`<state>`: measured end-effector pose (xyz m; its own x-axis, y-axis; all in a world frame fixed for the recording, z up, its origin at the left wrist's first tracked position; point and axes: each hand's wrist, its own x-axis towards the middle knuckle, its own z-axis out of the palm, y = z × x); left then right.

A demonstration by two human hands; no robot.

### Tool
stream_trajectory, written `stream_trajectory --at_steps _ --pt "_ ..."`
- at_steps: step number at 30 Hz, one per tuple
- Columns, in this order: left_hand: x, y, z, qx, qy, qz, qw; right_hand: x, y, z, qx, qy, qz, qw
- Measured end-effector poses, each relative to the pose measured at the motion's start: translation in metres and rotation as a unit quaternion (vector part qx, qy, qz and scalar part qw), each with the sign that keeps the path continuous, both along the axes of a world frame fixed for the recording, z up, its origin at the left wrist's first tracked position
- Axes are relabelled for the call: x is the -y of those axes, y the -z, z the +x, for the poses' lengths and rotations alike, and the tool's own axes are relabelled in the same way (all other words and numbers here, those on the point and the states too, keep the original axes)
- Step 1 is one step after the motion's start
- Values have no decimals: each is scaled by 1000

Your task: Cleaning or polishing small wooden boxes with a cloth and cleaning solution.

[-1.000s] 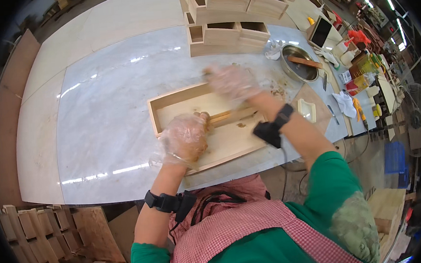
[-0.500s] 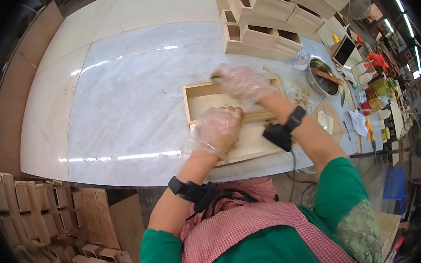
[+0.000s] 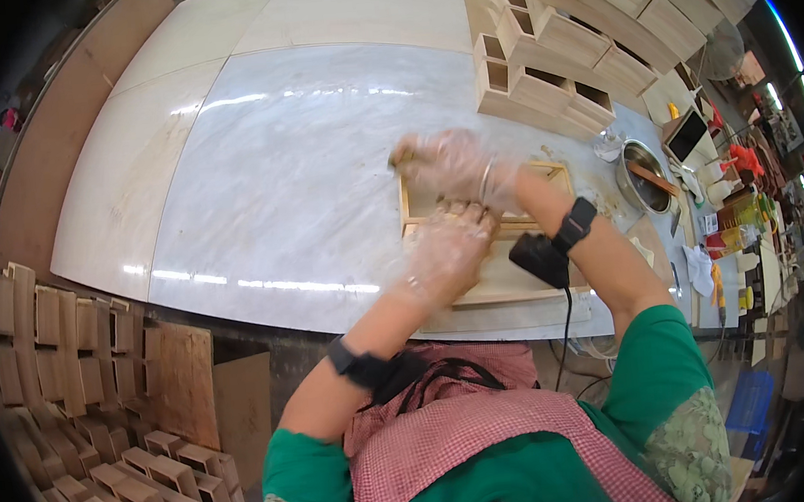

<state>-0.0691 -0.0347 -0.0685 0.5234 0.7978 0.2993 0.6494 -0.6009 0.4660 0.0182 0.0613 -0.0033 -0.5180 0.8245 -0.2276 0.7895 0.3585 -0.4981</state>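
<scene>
A shallow open wooden box (image 3: 547, 175) lies on the pale marble-patterned table (image 3: 301, 165), on top of a flat wooden board (image 3: 509, 285). My left hand (image 3: 445, 252), in a clear plastic glove, presses down on the near rim of the box with curled fingers. My right hand (image 3: 447, 164), also gloved, reaches across and grips the box's far left corner. A black band sits on each wrist, and a black device with a cable hangs at my right forearm (image 3: 537, 257).
Rows of finished wooden boxes (image 3: 556, 50) stand at the table's far right. A round metal pot (image 3: 647, 180) with a stick in it sits right of the box, beside cluttered small items. Stacks of wooden boxes (image 3: 81, 371) fill the floor at left.
The view has swung so the box sits further right in the picture. My right hand has moved from the far rim to the far left corner; my left hand has stayed on the near rim.
</scene>
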Motion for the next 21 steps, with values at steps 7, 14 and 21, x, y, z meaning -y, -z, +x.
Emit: stream_trajectory --at_steps 7,14,21 --pt "74 29 -63 91 -107 -103 985 -2 64 8 -43 -96 273 956" --pt "75 38 -59 46 -114 -113 986 59 38 22 -46 -214 145 965" --pt "77 39 -58 24 -129 -106 986 94 46 25 -131 -161 174 962"
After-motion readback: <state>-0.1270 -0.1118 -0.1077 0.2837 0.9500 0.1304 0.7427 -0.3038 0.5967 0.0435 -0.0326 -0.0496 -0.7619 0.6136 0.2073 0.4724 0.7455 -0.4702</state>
